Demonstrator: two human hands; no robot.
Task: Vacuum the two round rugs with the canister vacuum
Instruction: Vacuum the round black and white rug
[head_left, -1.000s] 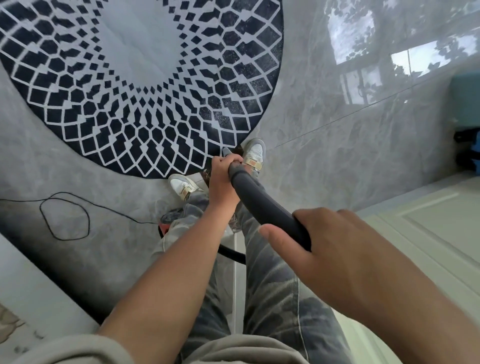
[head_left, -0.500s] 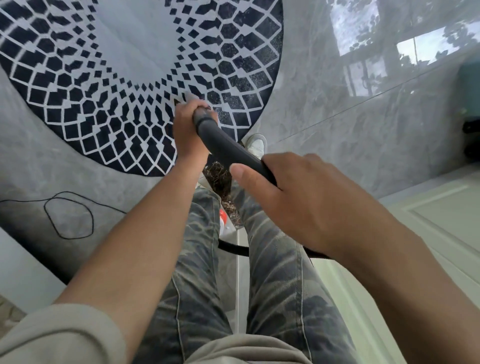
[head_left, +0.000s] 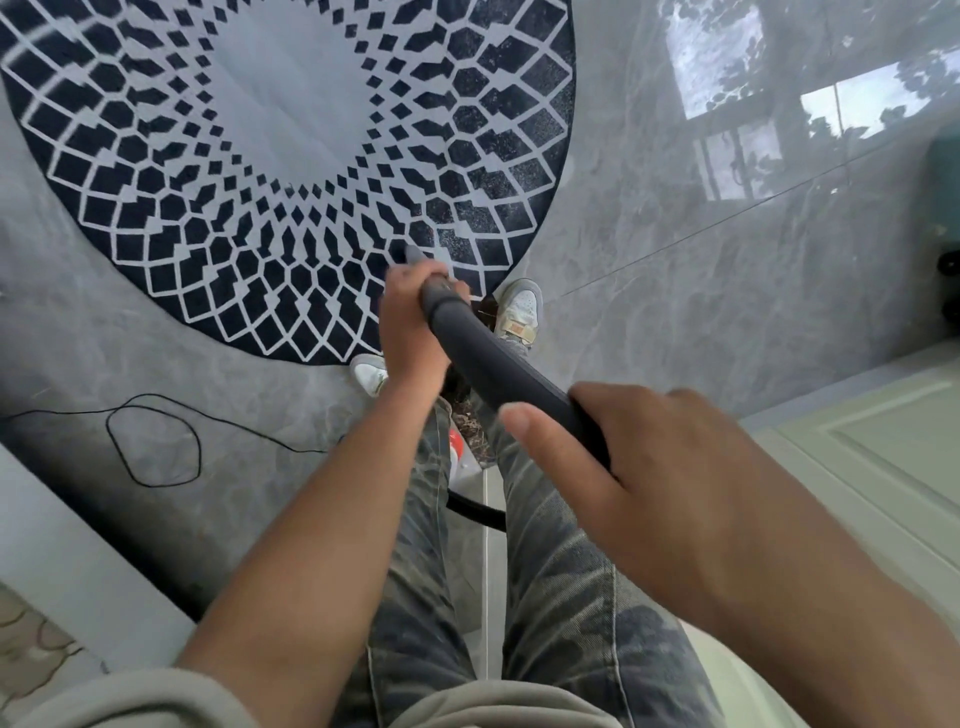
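Observation:
A round rug (head_left: 291, 156) with a black-and-white lattice pattern and a pale grey centre fills the upper left. I hold a dark grey vacuum wand (head_left: 498, 369) with both hands. My left hand (head_left: 413, 322) grips its far end over the rug's near edge, where a small grey nozzle tip (head_left: 413, 254) pokes out. Nearer to me, my right hand (head_left: 649, 483) wraps the wand's rear part. The nozzle's mouth is hidden by my left hand. A bit of black hose (head_left: 475, 512) and a red-and-white part of the canister (head_left: 456, 444) show between my legs.
A thin black cord (head_left: 156, 447) loops on the glossy grey floor at the left. My two white shoes (head_left: 519, 312) stand at the rug's near edge. A pale green panelled door (head_left: 883, 457) lies at right, a white ledge (head_left: 67, 561) at lower left.
Both hands pushed the wand forward over the rug, then pulled it back toward my feet. The nozzle now sits near the rug's near edge.

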